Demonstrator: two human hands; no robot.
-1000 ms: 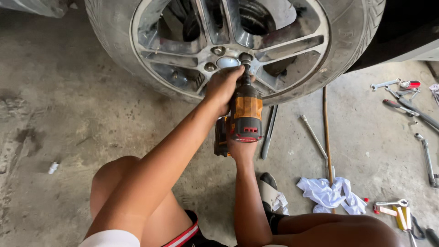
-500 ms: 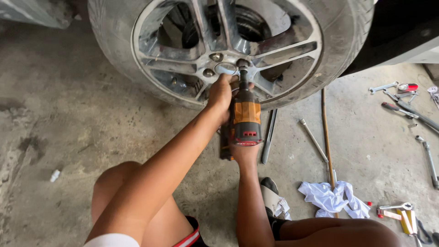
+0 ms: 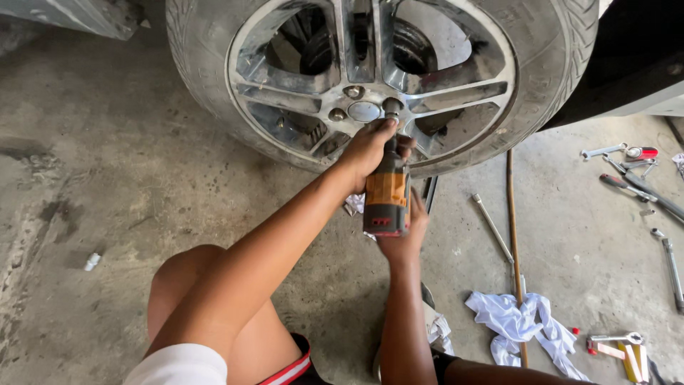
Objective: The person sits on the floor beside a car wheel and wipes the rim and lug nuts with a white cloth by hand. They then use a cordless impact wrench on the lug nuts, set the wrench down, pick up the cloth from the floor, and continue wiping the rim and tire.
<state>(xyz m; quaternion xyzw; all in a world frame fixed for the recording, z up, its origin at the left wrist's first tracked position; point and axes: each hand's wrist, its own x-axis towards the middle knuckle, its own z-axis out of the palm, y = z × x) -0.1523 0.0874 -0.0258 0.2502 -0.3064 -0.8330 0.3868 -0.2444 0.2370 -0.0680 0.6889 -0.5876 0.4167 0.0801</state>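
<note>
Head view: the impact wrench (image 3: 387,196), orange w/ dark body, sat just below the hub of the car wheel (image 3: 370,78), nose up & socket pressed on the lug nut (image 3: 392,107) at the hub's lower right. Left hand (image 3: 372,147) was wrapped over the front of the wrench near the hub, fingers closed round the nose, thumb tip up by the nut. Right hand (image 3: 405,239) was under the wrench, further from the wheel, closed on the grip; most of its fingers hidden behind the tool. Wheel stood on a concrete floor (image 3: 107,178), silver spokes, worn tyre, 2 more lug nuts showing left of & above the center cap (image 3: 364,111).

Right of the wheel, on the floor: a long thin rod (image 3: 511,214) running away from the tyre, a shorter metal bar (image 3: 491,227) just beside it, a white rag (image 3: 524,324) at the rod's far end. Further right of the wheel, wrenches & a screwdriver (image 3: 634,187) lay scattered. Small hand tools (image 3: 620,346) sat just past the rag. Person's bare knee (image 3: 192,285) was well below the wheel, left of the wrench
</note>
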